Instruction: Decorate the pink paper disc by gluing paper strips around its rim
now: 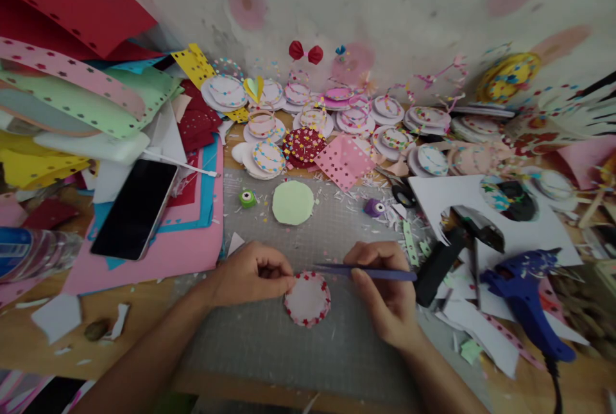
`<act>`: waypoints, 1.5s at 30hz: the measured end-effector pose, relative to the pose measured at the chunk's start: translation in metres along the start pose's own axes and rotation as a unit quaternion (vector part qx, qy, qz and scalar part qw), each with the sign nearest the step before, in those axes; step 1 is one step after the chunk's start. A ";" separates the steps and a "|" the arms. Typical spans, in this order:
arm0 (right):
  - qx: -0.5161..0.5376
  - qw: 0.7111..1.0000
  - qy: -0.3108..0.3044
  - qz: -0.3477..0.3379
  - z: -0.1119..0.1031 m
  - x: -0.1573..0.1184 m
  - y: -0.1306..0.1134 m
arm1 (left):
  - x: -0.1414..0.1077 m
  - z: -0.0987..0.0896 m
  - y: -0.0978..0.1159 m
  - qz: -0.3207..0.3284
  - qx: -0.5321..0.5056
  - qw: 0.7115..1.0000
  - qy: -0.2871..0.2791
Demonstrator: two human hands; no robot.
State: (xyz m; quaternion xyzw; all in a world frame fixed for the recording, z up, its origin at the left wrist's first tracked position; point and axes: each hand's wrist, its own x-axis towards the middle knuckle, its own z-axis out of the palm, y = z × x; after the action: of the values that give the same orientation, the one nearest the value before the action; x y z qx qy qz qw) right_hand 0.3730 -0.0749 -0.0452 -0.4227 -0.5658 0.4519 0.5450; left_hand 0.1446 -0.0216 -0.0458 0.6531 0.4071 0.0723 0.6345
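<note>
A small white paper disc (308,298) with red stars around its rim lies on the grey cutting mat (240,350). My left hand (255,276) is closed, with thumb and fingertips pinched at the disc's upper left edge. My right hand (385,289) grips a pair of blue-violet tweezers (385,272), whose points reach left just above the disc. Beyond the hands sits a pale green paper circle (292,202). A green craft punch (247,198) stands to its left and a purple craft punch (374,207) to its right.
Several star-trimmed paper hats (264,158) line the back. A phone (137,208) rests on coloured sheets at left, near a water bottle (38,253). At right lie scissors (403,194), a black-handled tool (440,266) and a blue glue gun (527,298), with paper scraps about.
</note>
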 end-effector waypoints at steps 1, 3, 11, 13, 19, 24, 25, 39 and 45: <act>-0.003 1.000 0.002 0.016 -0.001 0.002 -0.001 | 0.000 0.000 0.000 0.001 0.002 1.000 -0.001; -0.004 0.999 0.000 0.046 -0.003 0.007 -0.003 | 0.000 0.000 0.000 0.002 0.004 1.000 -0.001; -0.022 0.999 -0.031 0.001 -0.008 0.009 -0.003 | 0.000 0.000 -0.002 0.007 -0.011 1.000 -0.007; -0.023 0.999 -0.029 -0.002 -0.007 0.006 -0.002 | 0.000 0.000 -0.002 0.007 -0.010 1.000 -0.007; -0.039 0.999 -0.034 -0.011 -0.003 0.003 -0.001 | 0.000 -0.001 0.000 0.004 -0.008 1.000 -0.008; -0.039 0.998 -0.046 -0.015 -0.001 0.005 -0.003 | 0.000 0.000 0.000 0.011 -0.007 1.000 -0.004; -0.040 0.998 -0.047 -0.016 -0.001 0.005 -0.003 | 0.000 0.000 0.000 0.014 -0.007 1.000 -0.002; -0.069 0.995 -0.061 -0.032 -0.003 0.006 -0.003 | 0.001 0.001 -0.001 0.018 -0.003 1.000 0.004; -0.077 0.994 -0.069 -0.047 -0.003 0.005 -0.002 | 0.001 0.001 -0.001 0.020 -0.001 1.000 0.002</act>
State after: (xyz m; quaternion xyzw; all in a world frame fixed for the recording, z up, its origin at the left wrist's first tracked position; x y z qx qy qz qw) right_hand 0.3756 -0.0700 -0.0423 -0.4041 -0.6543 0.4093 0.4910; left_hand 0.1447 -0.0218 -0.0473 0.6601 0.3952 0.0868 0.6329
